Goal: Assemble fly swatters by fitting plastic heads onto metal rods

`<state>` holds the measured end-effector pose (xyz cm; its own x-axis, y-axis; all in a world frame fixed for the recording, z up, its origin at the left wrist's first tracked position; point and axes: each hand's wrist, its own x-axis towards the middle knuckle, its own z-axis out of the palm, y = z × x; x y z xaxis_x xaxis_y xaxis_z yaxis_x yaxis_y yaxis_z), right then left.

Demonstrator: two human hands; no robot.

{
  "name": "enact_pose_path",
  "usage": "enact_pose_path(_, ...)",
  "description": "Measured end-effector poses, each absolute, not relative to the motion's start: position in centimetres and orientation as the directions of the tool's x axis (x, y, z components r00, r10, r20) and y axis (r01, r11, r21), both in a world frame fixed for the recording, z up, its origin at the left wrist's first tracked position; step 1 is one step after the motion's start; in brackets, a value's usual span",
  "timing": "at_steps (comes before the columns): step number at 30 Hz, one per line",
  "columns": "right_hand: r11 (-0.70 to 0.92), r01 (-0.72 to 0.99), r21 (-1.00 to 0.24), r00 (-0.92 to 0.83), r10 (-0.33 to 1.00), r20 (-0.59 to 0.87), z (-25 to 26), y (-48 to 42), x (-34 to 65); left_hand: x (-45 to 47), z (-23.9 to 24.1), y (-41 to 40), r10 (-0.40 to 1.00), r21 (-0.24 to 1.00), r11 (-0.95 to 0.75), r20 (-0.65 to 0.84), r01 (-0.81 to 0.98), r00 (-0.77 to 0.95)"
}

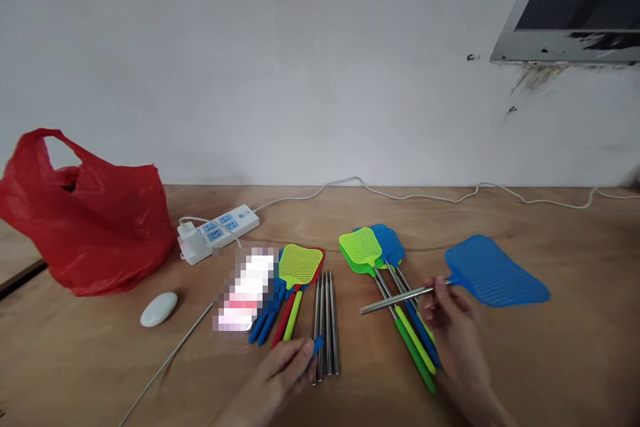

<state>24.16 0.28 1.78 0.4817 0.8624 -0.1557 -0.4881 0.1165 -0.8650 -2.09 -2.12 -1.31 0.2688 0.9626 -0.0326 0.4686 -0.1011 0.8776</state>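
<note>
My right hand [455, 333] pinches the metal rod of a blue fly swatter [495, 271]. The swatter lies sideways above the table, its broad head to the right and its bare rod end to the left. In my closed left hand [280, 377] is a blue handle [319, 345], mostly hidden by the fingers. Just beside that hand lie several loose metal rods [327, 320]. Fly swatters with coloured grips form one pile, topped by a yellow-green swatter [300, 265], left of the rods. Another pile, with a lime swatter [361, 247] and blue heads, sits partly under my right hand.
A red plastic bag [100, 213] stands at the left. Near it are a white power strip [220, 233], a white oval object [159, 309] and a thin grey rod [167, 361]. A lit, blurred phone-like thing [247, 290] adjoins the left pile. A white cable [400, 197] runs along the wall.
</note>
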Motion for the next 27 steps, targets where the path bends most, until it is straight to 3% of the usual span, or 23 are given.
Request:
enact_pose_path(2,0.115,-0.468,-0.876,0.487,0.861,-0.147,2.1,0.7,25.5,-2.7,-1.0,-1.3,0.983,0.763,-0.113,-0.006,0.636,0.181)
enact_pose_path(5,0.027,-0.433,-0.901,0.403,0.900,-0.167,2.3,0.9,25.6,-2.4,-0.2,0.2,0.992,0.457,-0.123,0.073,0.881,0.100)
enact_pose_path(7,-0.024,-0.432,-0.901,0.359,0.913,-0.196,2.3,0.9,24.8,-1.7,0.4,1.1,0.993,0.285,-0.113,0.060,0.952,0.100)
enact_pose_path(10,-0.058,-0.467,-0.882,0.335,0.912,-0.237,2.2,0.8,23.6,-0.8,0.8,2.1,0.996,0.168,-0.089,0.016,0.982,0.088)
enact_pose_path(13,-0.071,-0.479,-0.875,0.285,0.930,-0.231,2.0,0.8,23.3,-0.8,0.6,2.5,0.998,0.180,-0.044,-0.033,0.983,0.051)
enact_pose_path(21,-0.282,-0.381,-0.881,-0.057,0.958,-0.282,1.6,0.3,23.5,-1.4,-0.1,2.4,0.994,0.203,-0.047,-0.084,0.978,0.065)
enact_pose_path(24,-0.292,-0.315,-0.903,-0.077,0.956,-0.282,1.8,0.0,23.4,-1.6,-0.1,2.4,0.997,0.321,-0.073,0.009,0.944,0.074)
enact_pose_path(27,-0.272,-0.248,-0.930,-0.043,0.962,-0.270,1.7,-0.4,23.2,-1.7,0.3,2.5,0.984,0.577,-0.143,0.170,0.804,0.053)
